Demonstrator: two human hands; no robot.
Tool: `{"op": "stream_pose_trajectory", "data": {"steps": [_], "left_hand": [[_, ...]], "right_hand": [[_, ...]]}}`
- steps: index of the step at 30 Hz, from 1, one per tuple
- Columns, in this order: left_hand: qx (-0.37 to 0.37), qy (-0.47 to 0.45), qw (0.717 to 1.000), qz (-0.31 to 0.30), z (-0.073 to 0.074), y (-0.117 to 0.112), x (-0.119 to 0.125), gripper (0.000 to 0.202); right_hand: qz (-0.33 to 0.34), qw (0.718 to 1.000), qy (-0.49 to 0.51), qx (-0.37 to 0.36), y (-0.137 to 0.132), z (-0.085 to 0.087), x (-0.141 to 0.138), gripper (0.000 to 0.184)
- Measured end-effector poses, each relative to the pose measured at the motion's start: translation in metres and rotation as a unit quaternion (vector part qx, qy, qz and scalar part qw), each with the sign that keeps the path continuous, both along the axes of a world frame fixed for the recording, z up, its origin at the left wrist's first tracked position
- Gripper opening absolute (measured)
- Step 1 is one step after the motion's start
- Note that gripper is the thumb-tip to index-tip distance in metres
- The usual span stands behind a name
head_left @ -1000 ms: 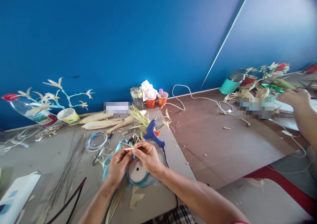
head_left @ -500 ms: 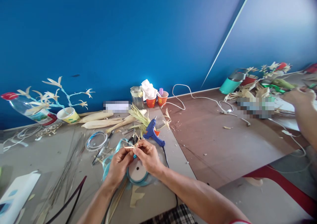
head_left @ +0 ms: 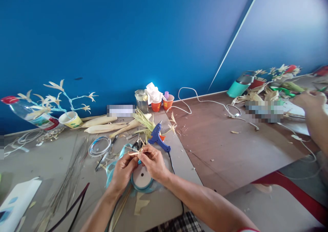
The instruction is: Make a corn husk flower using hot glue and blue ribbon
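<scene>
Both hands meet low over the table, fingertips pinched around a small pale corn husk flower (head_left: 135, 153) with thin pointed petals. My left hand (head_left: 124, 168) grips it from the left, and my right hand (head_left: 153, 161) holds it from the right; the fingers hide its base. Just beneath them lies a ribbon spool (head_left: 142, 179) with a light blue edge. Loops of light blue ribbon (head_left: 110, 172) curl beside my left hand. A blue glue gun (head_left: 159, 139) rests just beyond my right hand, and dark scissors handles (head_left: 137, 144) show partly behind the fingers.
Corn husks (head_left: 105, 128) lie toward the wall. A yellow cup (head_left: 71, 119) holds a blue-stemmed husk-flower branch beside a tilted plastic bottle (head_left: 33, 114). Red paper cups (head_left: 168, 104) stand at the back. Thin wires (head_left: 69, 170) spread at left. Another person's hand (head_left: 309, 100) is at far right.
</scene>
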State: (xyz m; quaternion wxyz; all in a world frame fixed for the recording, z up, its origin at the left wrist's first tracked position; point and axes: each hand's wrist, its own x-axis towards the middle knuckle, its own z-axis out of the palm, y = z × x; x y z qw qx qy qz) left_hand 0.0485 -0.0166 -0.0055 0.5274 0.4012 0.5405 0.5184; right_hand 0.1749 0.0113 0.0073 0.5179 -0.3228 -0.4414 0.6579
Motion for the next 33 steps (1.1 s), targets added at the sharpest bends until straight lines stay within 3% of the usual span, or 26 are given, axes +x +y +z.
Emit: {"op": "stream_pose_trajectory", "data": {"steps": [9, 14, 18, 21, 23, 25, 28, 31, 33], "left_hand": [[-0.006, 0.009, 1.0, -0.001, 0.007, 0.0, 0.004, 0.024], [-0.004, -0.031, 1.0, -0.002, 0.004, 0.001, 0.003, 0.022], [-0.011, -0.085, 0.996, 0.013, 0.004, 0.002, 0.002, 0.022], [-0.005, -0.101, 0.995, 0.026, 0.006, 0.002, 0.001, 0.023], [0.012, -0.102, 0.994, 0.038, 0.007, 0.003, -0.001, 0.022], [0.034, -0.105, 0.993, 0.044, 0.008, 0.004, -0.003, 0.019], [0.058, -0.124, 0.99, 0.042, 0.009, 0.005, -0.007, 0.016], [0.068, -0.157, 0.985, 0.031, 0.011, 0.005, -0.01, 0.013], [0.07, -0.184, 0.98, 0.02, 0.012, 0.005, -0.012, 0.014]], "right_hand": [[-0.033, 0.997, -0.055, 0.053, 0.002, -0.008, 0.001, 0.018], [0.006, 1.0, -0.009, 0.005, 0.004, -0.008, 0.0, 0.022], [0.031, 0.999, 0.005, 0.031, 0.003, -0.009, -0.002, 0.02], [0.023, 0.997, -0.039, 0.067, 0.005, -0.009, 0.004, 0.021], [-0.023, 0.986, -0.118, 0.118, 0.011, -0.01, 0.013, 0.024], [-0.098, 0.946, -0.245, 0.19, 0.021, -0.01, 0.026, 0.027], [-0.188, 0.858, -0.417, 0.234, 0.041, -0.01, 0.046, 0.033], [-0.196, 0.777, -0.564, 0.201, 0.054, -0.01, 0.061, 0.039], [-0.169, 0.739, -0.631, 0.163, 0.058, -0.009, 0.066, 0.043]]}}
